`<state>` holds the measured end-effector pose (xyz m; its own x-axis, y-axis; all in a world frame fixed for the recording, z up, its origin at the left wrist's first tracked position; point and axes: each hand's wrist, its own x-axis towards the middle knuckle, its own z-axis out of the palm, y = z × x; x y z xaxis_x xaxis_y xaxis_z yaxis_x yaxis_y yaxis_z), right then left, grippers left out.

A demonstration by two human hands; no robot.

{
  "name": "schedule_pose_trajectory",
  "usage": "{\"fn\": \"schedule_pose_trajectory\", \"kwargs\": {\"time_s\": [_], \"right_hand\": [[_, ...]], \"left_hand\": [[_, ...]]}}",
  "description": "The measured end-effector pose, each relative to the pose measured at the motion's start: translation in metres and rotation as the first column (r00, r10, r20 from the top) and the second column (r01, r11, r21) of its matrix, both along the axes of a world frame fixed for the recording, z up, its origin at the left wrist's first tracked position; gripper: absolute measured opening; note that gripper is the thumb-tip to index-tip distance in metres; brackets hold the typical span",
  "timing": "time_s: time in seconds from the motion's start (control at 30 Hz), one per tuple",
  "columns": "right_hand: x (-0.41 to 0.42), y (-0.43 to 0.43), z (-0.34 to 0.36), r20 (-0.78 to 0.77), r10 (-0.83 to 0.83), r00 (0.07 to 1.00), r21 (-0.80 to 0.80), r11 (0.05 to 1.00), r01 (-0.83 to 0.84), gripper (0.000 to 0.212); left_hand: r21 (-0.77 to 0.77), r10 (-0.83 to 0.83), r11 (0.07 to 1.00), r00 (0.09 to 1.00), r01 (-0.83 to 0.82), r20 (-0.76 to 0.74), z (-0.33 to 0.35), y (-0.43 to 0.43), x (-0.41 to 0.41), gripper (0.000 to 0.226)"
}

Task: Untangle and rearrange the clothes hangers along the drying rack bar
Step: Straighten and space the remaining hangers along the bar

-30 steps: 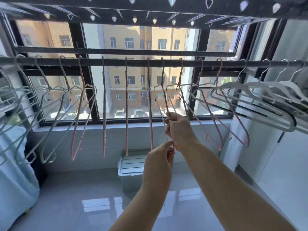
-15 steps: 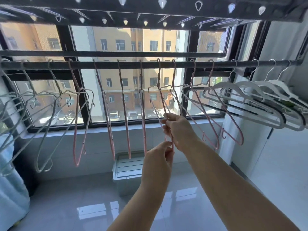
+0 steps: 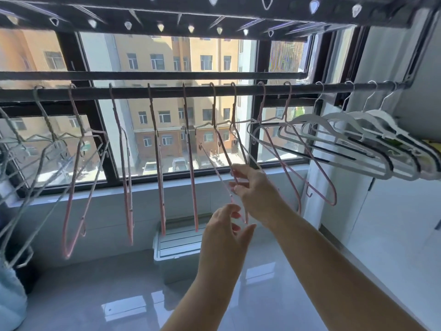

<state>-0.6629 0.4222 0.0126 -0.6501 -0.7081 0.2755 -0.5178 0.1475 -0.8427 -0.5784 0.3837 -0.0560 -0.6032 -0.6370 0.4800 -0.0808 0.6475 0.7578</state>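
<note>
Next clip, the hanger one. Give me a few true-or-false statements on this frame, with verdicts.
1. The right hand pinches the wire of a pink hanger below the bar. True.
2. The white hangers hang at the bar's left end. False: they bunch at its right end; grey hangers are on the left.
3. A storage box stands on the floor beneath the window. True.
4. Clothes hang on the pink hangers. False: they are bare.
5. The left hand is above the right hand. False: it is below it.
</note>
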Motion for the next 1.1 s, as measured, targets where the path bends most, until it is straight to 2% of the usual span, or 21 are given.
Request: {"fn": "schedule_pose_trajectory", "kwargs": {"time_s": [0.07, 0.13, 0.23, 0.3, 0.37, 0.43, 0.5, 0.57, 0.77, 1.1], "right_hand": [[0.0, -0.005, -0.006, -0.014, -0.002, 1.0, 0.009, 1.0, 0.002, 0.047], [0.001, -0.007, -0.008, -0.092, -0.036, 0.995, 0.019, 0.999, 0.038, 0.048], [-0.002, -0.006, -0.006, -0.273, -0.162, 0.948, -0.11, 0.985, 0.136, 0.043], [-0.013, -0.005, -0.005, -0.307, -0.245, 0.92, -0.172, 0.965, 0.2, 0.04], [-0.023, -0.007, -0.005, -0.189, -0.217, 0.958, -0.09, 0.975, 0.203, 0.039], [-0.027, -0.011, -0.006, 0.012, -0.135, 0.991, -0.01, 0.991, 0.135, 0.038], [-0.029, -0.015, -0.009, 0.19, -0.08, 0.978, -0.058, 0.994, 0.093, 0.035], [-0.031, -0.016, -0.013, 0.279, -0.079, 0.957, -0.117, 0.986, 0.115, 0.032], [-0.041, -0.012, -0.014, 0.414, -0.051, 0.909, -0.201, 0.969, 0.147, 0.03], [-0.072, 0.001, -0.019, 0.477, 0.062, 0.877, -0.247, 0.967, 0.066, 0.03]], "left_hand": [[-0.013, -0.006, 1.0, 1.0, 0.006, -0.001, -0.001, -0.002, 0.002, 0.028], [-0.036, 0.009, 0.999, 1.0, -0.01, -0.02, -0.003, -0.003, 0.005, 0.035], [-0.107, 0.038, 0.993, 0.993, -0.05, -0.11, -0.006, -0.003, 0.011, 0.046], [-0.171, 0.024, 0.984, 0.987, -0.052, -0.16, -0.007, 0.001, 0.013, 0.045], [-0.221, -0.037, 0.975, 0.983, -0.003, -0.178, -0.01, 0.008, 0.011, 0.032], [-0.258, -0.1, 0.964, 0.985, 0.061, -0.141, -0.015, 0.015, 0.006, 0.021], [-0.243, -0.145, 0.962, 0.988, 0.126, -0.062, -0.022, 0.022, 0.001, 0.027], [-0.199, -0.159, 0.967, 0.987, 0.156, 0.0, -0.027, 0.025, -0.005, 0.039], [-0.123, -0.079, 0.989, 0.995, 0.086, 0.061, -0.025, 0.031, -0.029, 0.057], [0.011, 0.144, 0.99, 0.986, -0.144, -0.086, -0.021, 0.052, -0.081, 0.037]]}}
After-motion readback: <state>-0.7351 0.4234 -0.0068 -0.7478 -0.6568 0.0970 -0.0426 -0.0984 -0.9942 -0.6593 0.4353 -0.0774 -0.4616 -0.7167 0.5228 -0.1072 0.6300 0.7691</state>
